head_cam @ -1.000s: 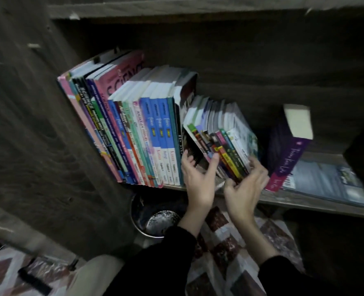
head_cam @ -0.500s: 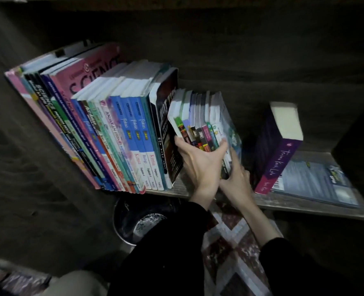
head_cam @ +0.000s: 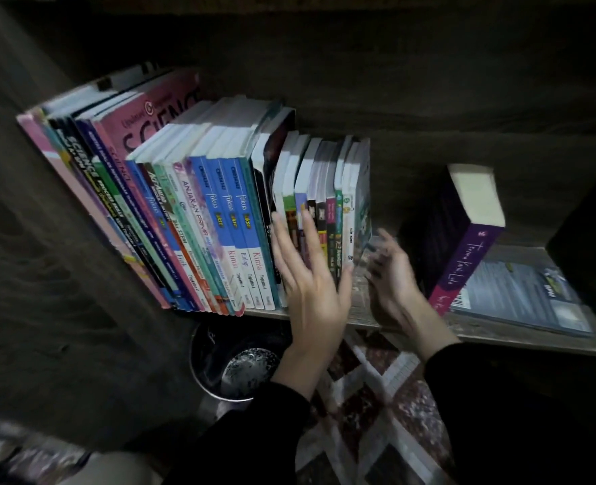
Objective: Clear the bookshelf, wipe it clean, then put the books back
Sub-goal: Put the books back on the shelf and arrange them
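Observation:
A row of tall textbooks (head_cam: pixel 170 190) leans left on the wooden shelf (head_cam: pixel 363 309). Beside them stands a bunch of small thin books (head_cam: pixel 324 183), now upright against the row. My left hand (head_cam: pixel 307 274) lies flat with straight fingers against the spines of the small books. My right hand (head_cam: pixel 391 278) is just right of the bunch, fingers loosely spread and blurred, holding nothing. A thick purple book (head_cam: pixel 464 239) leans further right, partly on a flat blue-grey book (head_cam: pixel 520 295).
The shelf's dark left wall (head_cam: pixel 44 274) and back panel enclose the books. Below the shelf edge sits a round metal pot (head_cam: pixel 233 365) on a patterned red and white floor mat (head_cam: pixel 377 414). A gap of bare shelf lies between the small books and the purple book.
The small books went from leaning and gripped by both hands to standing upright against the row. My left hand flattened on their spines; my right hand came off them to the right.

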The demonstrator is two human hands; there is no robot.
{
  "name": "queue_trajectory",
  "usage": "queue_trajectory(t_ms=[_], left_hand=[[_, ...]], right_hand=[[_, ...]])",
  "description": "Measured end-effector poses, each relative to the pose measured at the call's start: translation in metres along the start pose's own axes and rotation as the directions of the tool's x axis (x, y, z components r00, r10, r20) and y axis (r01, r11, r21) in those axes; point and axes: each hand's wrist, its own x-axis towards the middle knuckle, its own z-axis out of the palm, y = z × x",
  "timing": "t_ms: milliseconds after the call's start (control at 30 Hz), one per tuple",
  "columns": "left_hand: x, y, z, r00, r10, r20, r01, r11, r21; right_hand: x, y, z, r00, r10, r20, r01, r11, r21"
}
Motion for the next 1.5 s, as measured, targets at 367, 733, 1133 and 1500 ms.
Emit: queue_trajectory(t_ms=[367,733,1133,1500], left_hand=[[0.013,-0.062,0.032,0.933,0.331,0.14,-0.354,0.774,0.525],[0.004,-0.037,0.026,0.958,0.266,0.104,-0.284,0.843,0.456],[0.059,0.021,0.016,0.966,0.171,0.192,-0.248,0.816,0.522],[0.064,0.014,0.004,0.939,0.233,0.253,-0.334,0.793,0.509]], right_hand=[[0.076,0.036,0.029,0.998,0.011,0.062,-0.011,1.0,-0.012],[0.025,-0.015,0.035,0.964,-0.246,-0.1,0.161,0.84,-0.519],[-0.07,-0.014,-0.044,0.526,-0.78,-0.338,0.345,0.559,-0.754],[-0.049,-0.015,-0.022,0.873,-0.453,-0.179,0.3,0.791,-0.534]])
